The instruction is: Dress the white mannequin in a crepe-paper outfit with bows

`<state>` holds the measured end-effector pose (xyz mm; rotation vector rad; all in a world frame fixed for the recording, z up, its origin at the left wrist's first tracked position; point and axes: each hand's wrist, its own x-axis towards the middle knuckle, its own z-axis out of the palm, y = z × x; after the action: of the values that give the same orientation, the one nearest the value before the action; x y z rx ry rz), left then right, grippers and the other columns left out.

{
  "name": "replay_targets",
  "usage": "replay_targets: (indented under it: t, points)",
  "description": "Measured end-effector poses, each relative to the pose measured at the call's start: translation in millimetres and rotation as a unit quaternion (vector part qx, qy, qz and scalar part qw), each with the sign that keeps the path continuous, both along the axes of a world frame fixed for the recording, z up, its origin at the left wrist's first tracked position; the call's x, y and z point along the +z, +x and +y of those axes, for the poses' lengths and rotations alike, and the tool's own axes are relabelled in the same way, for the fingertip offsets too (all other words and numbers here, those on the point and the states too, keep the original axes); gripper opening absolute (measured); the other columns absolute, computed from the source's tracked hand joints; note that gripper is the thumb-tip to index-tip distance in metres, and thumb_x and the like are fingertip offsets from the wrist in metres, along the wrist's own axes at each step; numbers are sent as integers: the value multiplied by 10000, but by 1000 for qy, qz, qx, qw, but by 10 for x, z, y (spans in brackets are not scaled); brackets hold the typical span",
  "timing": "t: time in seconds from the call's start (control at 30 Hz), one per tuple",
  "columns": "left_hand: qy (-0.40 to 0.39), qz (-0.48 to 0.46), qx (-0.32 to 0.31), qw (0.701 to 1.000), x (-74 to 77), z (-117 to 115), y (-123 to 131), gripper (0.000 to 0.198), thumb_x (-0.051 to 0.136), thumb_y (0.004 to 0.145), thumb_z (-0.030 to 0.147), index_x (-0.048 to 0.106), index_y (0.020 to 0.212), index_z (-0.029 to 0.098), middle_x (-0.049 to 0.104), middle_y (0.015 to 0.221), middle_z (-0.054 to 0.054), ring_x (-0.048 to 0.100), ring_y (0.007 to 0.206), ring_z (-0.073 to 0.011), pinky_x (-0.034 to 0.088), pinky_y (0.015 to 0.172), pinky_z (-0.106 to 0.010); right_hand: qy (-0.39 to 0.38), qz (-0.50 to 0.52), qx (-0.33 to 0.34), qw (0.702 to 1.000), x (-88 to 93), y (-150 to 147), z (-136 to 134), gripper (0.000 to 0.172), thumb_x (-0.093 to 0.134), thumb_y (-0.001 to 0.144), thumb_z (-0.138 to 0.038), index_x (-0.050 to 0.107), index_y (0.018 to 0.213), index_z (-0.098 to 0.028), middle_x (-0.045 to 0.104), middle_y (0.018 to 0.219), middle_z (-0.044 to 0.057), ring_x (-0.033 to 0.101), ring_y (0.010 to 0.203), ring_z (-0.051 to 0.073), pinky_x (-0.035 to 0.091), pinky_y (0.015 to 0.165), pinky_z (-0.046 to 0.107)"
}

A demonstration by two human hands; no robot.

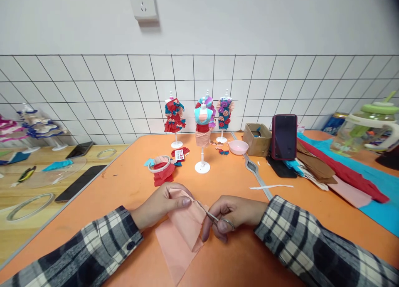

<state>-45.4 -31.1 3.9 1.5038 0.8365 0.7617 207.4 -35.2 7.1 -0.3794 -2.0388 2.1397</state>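
Note:
My left hand pinches the upper edge of a pale pink sheet of paper that lies folded on the orange table. My right hand is closed round small metal scissors, whose blades point left into the pink paper's top edge near my left thumb. Both arms wear plaid sleeves. Just beyond my hands stand three small mannequins: one dressed in red and blue, one in teal and pink, one with flower pieces.
A tape roll on red paper lies behind my left hand. A pink bowl, a cardboard box and a propped phone stand at the back right. Stacked coloured sheets and a clear jug fill the right side. Phones lie left.

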Motion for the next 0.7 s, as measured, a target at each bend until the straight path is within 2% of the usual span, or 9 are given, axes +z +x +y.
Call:
replay_targets:
  t: [0.13, 0.27, 0.4, 0.57, 0.7]
  points:
    - [-1, 15, -30, 999, -3, -21, 5, 268, 778, 736, 391, 727, 804, 137, 728, 809, -58, 639, 782, -189, 480, 725, -263, 0, 5, 0, 1000, 23, -10, -15, 606, 648, 797, -575, 698, 1101, -53, 557, 635, -4, 452, 594, 93, 318, 577, 218]
    - [16, 29, -6, 999, 17, -66, 45, 257, 794, 712, 387, 737, 792, 150, 729, 796, -55, 643, 788, -198, 485, 741, -276, 5, -8, 9, 1000, 0, -25, -13, 601, 639, 803, -583, 698, 1109, -69, 552, 637, -14, 388, 543, 75, 328, 589, 224]
    - [26, 45, -12, 999, 36, -81, 67, 261, 790, 707, 401, 743, 764, 151, 731, 772, -58, 646, 781, -205, 482, 738, -282, 3, 3, 12, 1000, -23, -51, -14, 621, 652, 792, -592, 687, 1124, -68, 565, 653, -5, 455, 597, 92, 340, 614, 223]
    - [21, 41, -45, 998, 45, -114, 93, 274, 781, 718, 407, 748, 765, 139, 731, 756, -61, 641, 745, -195, 478, 705, -271, 4, -23, 8, 1000, -50, -99, -47, 657, 651, 770, -629, 683, 1124, -77, 599, 709, 10, 404, 563, 71, 276, 515, 200]
    - [-19, -9, -11, 1000, 36, -135, 105, 318, 794, 709, 407, 725, 899, 161, 743, 835, -50, 646, 738, -184, 483, 690, -268, 8, -2, -55, 998, -54, -105, -73, 579, 651, 794, -586, 694, 1074, -80, 578, 665, -3, 423, 551, 67, 259, 467, 180]
